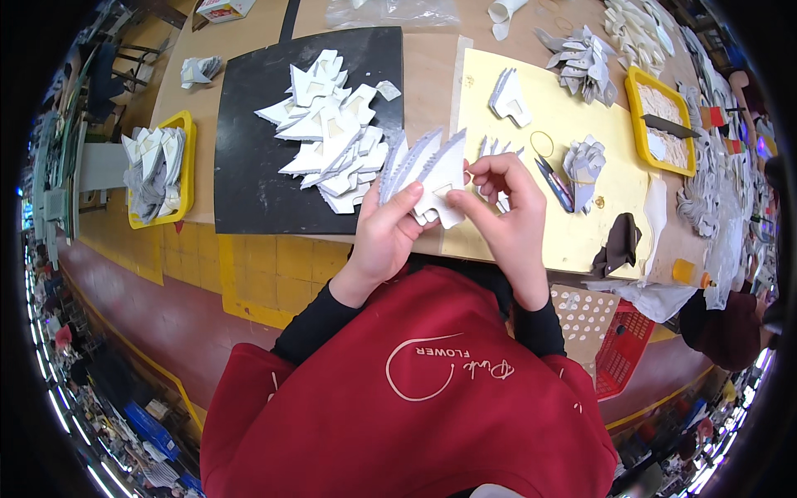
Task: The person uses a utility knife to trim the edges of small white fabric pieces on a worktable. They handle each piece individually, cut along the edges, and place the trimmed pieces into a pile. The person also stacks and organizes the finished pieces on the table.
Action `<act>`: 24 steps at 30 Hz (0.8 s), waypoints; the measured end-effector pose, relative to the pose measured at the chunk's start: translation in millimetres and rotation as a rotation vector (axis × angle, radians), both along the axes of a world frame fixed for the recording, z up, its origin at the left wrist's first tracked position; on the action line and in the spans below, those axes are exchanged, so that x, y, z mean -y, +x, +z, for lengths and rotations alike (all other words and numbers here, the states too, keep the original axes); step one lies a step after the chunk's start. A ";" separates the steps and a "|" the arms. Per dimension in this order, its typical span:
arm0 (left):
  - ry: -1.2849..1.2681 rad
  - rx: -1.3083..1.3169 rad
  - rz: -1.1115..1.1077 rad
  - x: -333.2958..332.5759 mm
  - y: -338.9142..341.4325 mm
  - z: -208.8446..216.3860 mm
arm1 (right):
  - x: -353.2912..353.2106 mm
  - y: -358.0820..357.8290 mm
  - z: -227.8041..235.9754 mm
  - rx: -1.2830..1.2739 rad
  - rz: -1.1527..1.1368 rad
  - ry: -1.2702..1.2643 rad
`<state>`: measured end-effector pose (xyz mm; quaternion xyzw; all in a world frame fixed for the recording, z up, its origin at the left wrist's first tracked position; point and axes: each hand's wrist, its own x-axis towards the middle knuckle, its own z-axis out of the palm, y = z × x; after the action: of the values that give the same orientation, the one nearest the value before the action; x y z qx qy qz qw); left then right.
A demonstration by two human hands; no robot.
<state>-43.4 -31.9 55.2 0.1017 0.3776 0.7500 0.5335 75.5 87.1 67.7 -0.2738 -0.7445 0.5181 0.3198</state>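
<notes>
My left hand [383, 236] is closed round the lower left of a fanned stack of white shoe-upper pieces [427, 178] with grey zigzag edges. At the right side of that stack, my right hand [516, 224] pinches the edge of a piece between thumb and bent fingers. Behind the stack, a heap of similar white pieces [328, 124] covers part of a black mat [249, 166]. More pieces lie on a yellow sheet [498, 224], among them a single one [509, 98], a few partly hidden behind my right hand, and a bundle [584, 162] standing on end.
Blue-handled scissors or snips [554, 184] and a rubber band [542, 144] lie by the bundle. Yellow trays hold pieces at left [189, 162] and right [635, 95]. A dark cloth scrap [618, 245] sits near the front edge, with a red basket [627, 349] below.
</notes>
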 end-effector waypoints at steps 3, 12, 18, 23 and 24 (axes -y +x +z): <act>0.037 0.076 -0.012 -1.6 2.2 -1.6 | 6.2 2.5 -8.8 -0.027 -0.094 -0.075; 0.006 0.131 -0.013 -5.9 6.3 2.2 | 14.1 5.1 -12.4 -0.155 -0.153 -0.076; -0.088 0.018 -0.004 -7.6 7.5 6.8 | 14.8 6.6 -17.0 -0.148 -0.136 -0.189; -0.026 0.244 0.024 -8.5 3.8 5.3 | 17.4 6.2 -12.8 -0.225 -0.077 -0.410; -0.015 0.287 0.012 -8.0 2.1 3.7 | 17.4 5.9 -10.8 -0.246 -0.072 -0.456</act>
<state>-41.4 -23.9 58.8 -0.0129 0.3037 0.7573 0.5780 81.4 69.7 56.8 -0.3000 -0.5540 0.6902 0.3560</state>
